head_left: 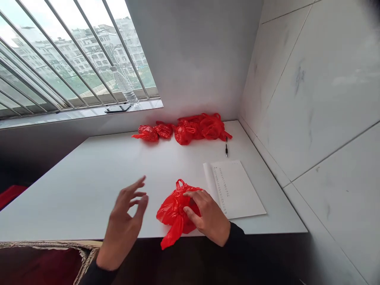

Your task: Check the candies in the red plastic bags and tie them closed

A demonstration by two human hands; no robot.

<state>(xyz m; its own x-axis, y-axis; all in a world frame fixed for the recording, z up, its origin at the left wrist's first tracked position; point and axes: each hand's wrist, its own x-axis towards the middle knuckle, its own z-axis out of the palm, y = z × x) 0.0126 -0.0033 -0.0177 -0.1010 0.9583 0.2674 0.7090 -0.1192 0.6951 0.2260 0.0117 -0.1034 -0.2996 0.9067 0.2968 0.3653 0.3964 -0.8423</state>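
Note:
A crumpled red plastic bag (pixel 173 211) lies at the front edge of the white table (pixel 89 190), one corner hanging over the edge. My right hand (pixel 208 215) rests on the bag's right side, thumb and fingers pressed into the plastic. My left hand (pixel 126 219) hovers left of the bag with its fingers spread, holding nothing and not touching the bag.
Several knotted red bags (pixel 190 128) lie in a row at the table's far edge. A sheet of printed paper (pixel 237 188) lies right of my hand, a pen (pixel 226 147) beyond it. A water bottle (pixel 126 85) and a dark phone (pixel 117 108) sit on the windowsill. Tiled wall at right.

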